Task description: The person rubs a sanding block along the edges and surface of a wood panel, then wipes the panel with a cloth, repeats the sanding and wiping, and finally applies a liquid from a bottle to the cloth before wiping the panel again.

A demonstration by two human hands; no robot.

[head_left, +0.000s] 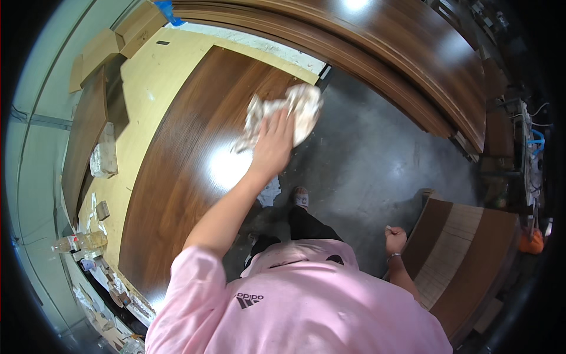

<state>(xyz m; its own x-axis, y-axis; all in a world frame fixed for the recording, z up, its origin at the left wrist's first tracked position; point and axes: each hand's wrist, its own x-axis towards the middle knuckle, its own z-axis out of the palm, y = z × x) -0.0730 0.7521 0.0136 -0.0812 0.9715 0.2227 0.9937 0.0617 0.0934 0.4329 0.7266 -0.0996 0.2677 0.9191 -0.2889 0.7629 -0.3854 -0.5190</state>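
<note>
Head view: left hand (274,138) holds crumpled rag (306,109) at 12 o'clock, over brown wood-grain panel (177,153)'s edge; right hand (396,240), 4 o'clock, loosely curled, contents can't tell. Rag could snag on edge; trapped grit could scratch gloss.

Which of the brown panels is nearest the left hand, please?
The single panel lying flat on the yellow board, partly beneath the cloth; the upright panel and stacked panels are farther away.
</note>
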